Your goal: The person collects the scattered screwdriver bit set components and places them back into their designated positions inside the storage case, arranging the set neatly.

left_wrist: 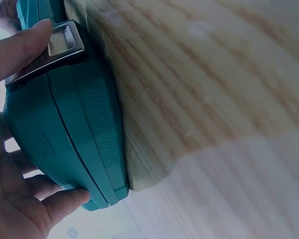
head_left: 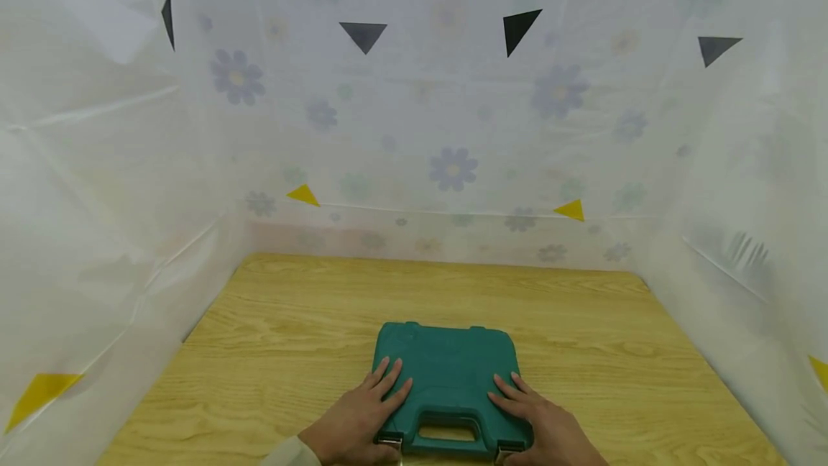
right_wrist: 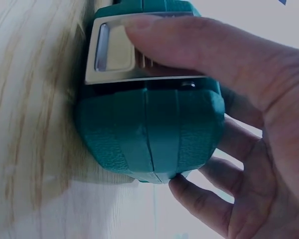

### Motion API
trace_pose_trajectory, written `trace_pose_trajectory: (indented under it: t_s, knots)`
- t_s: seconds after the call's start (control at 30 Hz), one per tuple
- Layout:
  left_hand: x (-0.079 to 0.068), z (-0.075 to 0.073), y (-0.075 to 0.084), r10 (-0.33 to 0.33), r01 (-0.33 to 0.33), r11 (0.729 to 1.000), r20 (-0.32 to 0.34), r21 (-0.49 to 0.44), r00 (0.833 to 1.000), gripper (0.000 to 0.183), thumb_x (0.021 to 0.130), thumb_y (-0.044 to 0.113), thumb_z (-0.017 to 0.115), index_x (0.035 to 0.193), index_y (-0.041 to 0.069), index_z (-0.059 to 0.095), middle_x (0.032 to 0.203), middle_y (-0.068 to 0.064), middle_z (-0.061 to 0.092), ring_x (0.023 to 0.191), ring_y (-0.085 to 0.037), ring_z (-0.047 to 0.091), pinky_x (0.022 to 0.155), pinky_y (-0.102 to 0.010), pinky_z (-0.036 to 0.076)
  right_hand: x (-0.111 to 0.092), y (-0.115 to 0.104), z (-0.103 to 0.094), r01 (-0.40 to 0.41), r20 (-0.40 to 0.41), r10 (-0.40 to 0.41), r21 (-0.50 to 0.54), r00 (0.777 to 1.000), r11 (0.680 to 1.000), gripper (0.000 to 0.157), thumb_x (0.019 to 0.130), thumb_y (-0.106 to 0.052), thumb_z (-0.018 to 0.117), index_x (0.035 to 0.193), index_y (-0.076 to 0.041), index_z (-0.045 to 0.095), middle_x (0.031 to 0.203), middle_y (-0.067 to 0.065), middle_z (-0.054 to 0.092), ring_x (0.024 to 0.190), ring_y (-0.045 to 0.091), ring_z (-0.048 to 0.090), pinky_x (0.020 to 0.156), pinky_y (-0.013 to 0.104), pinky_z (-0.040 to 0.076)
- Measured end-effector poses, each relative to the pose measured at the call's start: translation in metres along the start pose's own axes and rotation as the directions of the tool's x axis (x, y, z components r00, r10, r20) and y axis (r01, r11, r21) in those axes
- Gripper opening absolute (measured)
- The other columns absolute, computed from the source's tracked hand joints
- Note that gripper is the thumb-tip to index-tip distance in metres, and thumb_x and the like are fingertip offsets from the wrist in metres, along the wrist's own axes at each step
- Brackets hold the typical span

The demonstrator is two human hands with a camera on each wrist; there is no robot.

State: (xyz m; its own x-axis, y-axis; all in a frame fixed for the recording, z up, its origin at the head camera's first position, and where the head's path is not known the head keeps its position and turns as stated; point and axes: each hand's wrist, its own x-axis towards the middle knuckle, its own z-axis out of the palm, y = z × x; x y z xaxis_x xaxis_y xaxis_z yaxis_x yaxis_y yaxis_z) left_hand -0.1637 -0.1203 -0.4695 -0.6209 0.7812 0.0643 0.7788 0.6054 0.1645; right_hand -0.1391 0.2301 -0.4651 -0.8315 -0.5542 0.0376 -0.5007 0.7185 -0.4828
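Observation:
A closed green plastic carrying case lies flat on the wooden table, its handle facing me. My left hand holds its near left corner, fingers spread over the lid. In the left wrist view, that thumb rests on a metal latch while the little finger reaches the case's side. At the near right corner, my right hand holds the case the same way. Its thumb lies across the other metal latch in the right wrist view, and a fingertip touches near the side seam.
Wood-grain table top extends around the case to both sides and behind it. Pale sheeting with a flower print encloses the table at the back, with plain sheets left and right. Black and yellow triangles are stuck on the sheeting.

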Motion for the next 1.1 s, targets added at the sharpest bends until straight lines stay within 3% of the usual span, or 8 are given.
trace_pose_trajectory:
  t_s: [0.3, 0.43, 0.67, 0.87, 1.1]
  knots:
    - [0.0001, 0.0025, 0.0011, 0.017, -0.017, 1.000, -0.023, 0.010, 1.000, 0.091, 0.086, 0.063, 0.058, 0.151, 0.005, 0.031, 0.154, -0.025, 0.025, 0.138, -0.047, 0.025, 0.100, -0.049, 0.044, -0.0016, 0.0055, 0.0033, 0.044, -0.028, -0.044, 0.005, 0.999, 0.999, 0.084, 0.074, -0.059, 0.071, 0.144, -0.018, 0.049, 0.153, 0.007, 0.035, 0.135, 0.039, 0.031, 0.074, 0.032, 0.053]
    - [0.0000, 0.0029, 0.0016, 0.013, -0.013, 1.000, -0.019, -0.006, 1.000, 0.090, 0.087, 0.061, 0.059, 0.151, 0.005, 0.031, 0.154, -0.025, 0.024, 0.139, -0.047, 0.024, 0.100, -0.050, 0.042, -0.0017, 0.0061, 0.0031, 0.050, -0.023, -0.049, 0.023, 0.999, 0.998, 0.084, 0.075, -0.059, 0.071, 0.144, -0.017, 0.048, 0.153, 0.009, 0.034, 0.134, 0.043, 0.029, 0.077, 0.034, 0.053]
    - [0.0015, 0.0033, 0.0022, -0.010, 0.010, 1.000, -0.017, 0.006, 1.000, 0.090, 0.087, 0.062, 0.059, 0.151, 0.006, 0.030, 0.155, -0.025, 0.023, 0.139, -0.047, 0.022, 0.100, -0.050, 0.043, 0.0005, 0.0059, -0.0013, -0.005, 0.033, 0.002, 0.097, 0.999, 0.995, 0.086, 0.075, -0.058, 0.073, 0.146, -0.018, 0.045, 0.155, 0.012, 0.029, 0.134, 0.049, 0.023, 0.079, 0.033, 0.052]
    - [0.0014, 0.0032, 0.0018, -0.020, 0.020, 0.999, 0.006, -0.026, 1.000, 0.091, 0.086, 0.062, 0.060, 0.152, 0.007, 0.029, 0.155, -0.025, 0.021, 0.140, -0.047, 0.020, 0.101, -0.051, 0.042, 0.0004, 0.0070, -0.0006, 0.014, 0.028, -0.017, 0.093, 0.999, 0.996, 0.085, 0.076, -0.057, 0.072, 0.146, -0.017, 0.045, 0.155, 0.013, 0.030, 0.134, 0.049, 0.023, 0.079, 0.034, 0.053]
    - [0.0024, 0.0036, 0.0019, -0.019, 0.020, 0.999, -0.026, 0.040, 0.999, 0.091, 0.085, 0.064, 0.059, 0.151, 0.006, 0.032, 0.154, -0.025, 0.024, 0.139, -0.046, 0.023, 0.104, -0.051, 0.038, 0.0021, 0.0064, -0.0005, -0.041, 0.058, 0.035, 0.114, 0.998, 0.993, 0.087, 0.075, -0.057, 0.073, 0.147, -0.017, 0.044, 0.156, 0.013, 0.027, 0.136, 0.049, 0.020, 0.081, 0.035, 0.051]
